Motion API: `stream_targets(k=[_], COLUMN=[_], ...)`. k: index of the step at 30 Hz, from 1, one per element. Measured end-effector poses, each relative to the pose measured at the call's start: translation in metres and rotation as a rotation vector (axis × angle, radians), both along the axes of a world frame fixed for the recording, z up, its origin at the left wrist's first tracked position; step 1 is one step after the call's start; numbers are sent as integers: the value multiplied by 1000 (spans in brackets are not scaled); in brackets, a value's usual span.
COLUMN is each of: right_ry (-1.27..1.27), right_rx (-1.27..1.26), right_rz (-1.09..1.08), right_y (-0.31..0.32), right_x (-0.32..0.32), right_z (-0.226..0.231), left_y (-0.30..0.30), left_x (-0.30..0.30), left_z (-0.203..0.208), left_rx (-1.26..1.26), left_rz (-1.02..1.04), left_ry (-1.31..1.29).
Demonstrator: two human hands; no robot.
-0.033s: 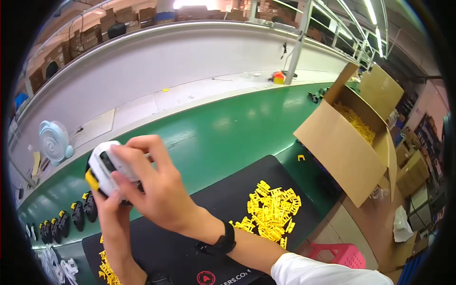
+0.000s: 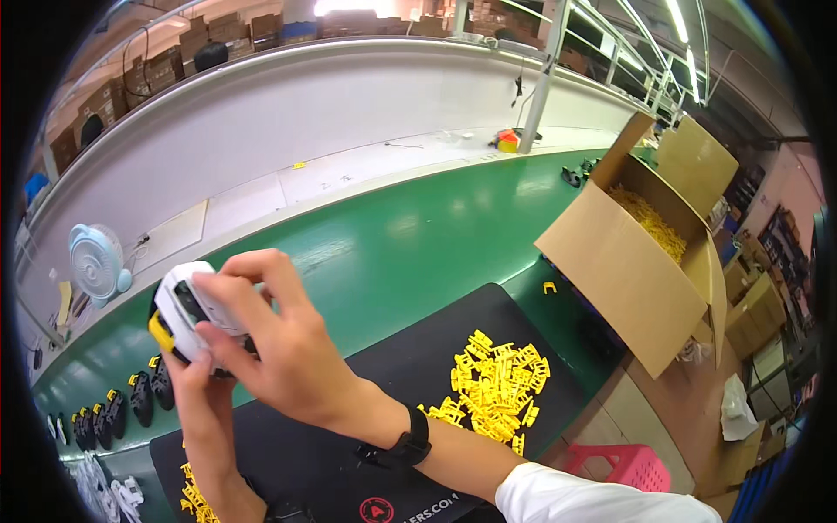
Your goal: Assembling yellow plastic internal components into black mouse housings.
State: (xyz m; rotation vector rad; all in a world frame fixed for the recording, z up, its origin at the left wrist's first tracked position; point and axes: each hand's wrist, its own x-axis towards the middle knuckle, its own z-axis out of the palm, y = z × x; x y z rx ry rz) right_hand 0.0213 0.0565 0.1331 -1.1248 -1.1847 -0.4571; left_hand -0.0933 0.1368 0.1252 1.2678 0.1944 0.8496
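Raised over the left side of a glossy green tabletop (image 2: 384, 253), a rounded white-and-black plastic device (image 2: 175, 315) is resting between two bare hands. The left hand (image 2: 193, 383) is clamping it from below, its thumb pressing the near edge and its other fingers mostly hidden, apparently to bear the weight. The right hand (image 2: 288, 336) is closing on the upper side with thumb and fingertips, seemingly to steady the shell while leaving a bright yellow end piece (image 2: 160, 332) uncovered. Below, a black rectangular mat (image 2: 392, 357) is carrying a heap of small yellow plastic clips (image 2: 497, 388), likely gathered there for easy reach. At left, black oval units with yellow tips (image 2: 140, 397) are standing in a row, perhaps to keep them orderly. An open brown cardboard box (image 2: 623, 275) is sitting at right, its flaps spreading outward and exposing yellow contents (image 2: 649, 227).
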Motion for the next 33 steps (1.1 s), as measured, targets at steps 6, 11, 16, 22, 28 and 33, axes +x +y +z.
stream_targets(k=[6,11,16,22,28,33], right_ry=[297,311,220,186,119,151], right_rx=[-52,-289,-192,-172,-177,-208], right_rz=[252,546,477,548,537,505], right_y=[-5,-28,-23,-24,-29,-31], right_x=[-4,14,5,4,11,9], right_z=[12,18,20,22,24,25], left_y=[6,-8,-14,-17,-14,-19], left_x=[-20,-8,-17,-23,-30,-21], left_z=[3,9,20,27,31,27], left_rx=[-11,49,133,156,275,285], left_rz=[33,-45,-77,-1,-23,-16], left_ry=[-38,-17,3,41,245,166])
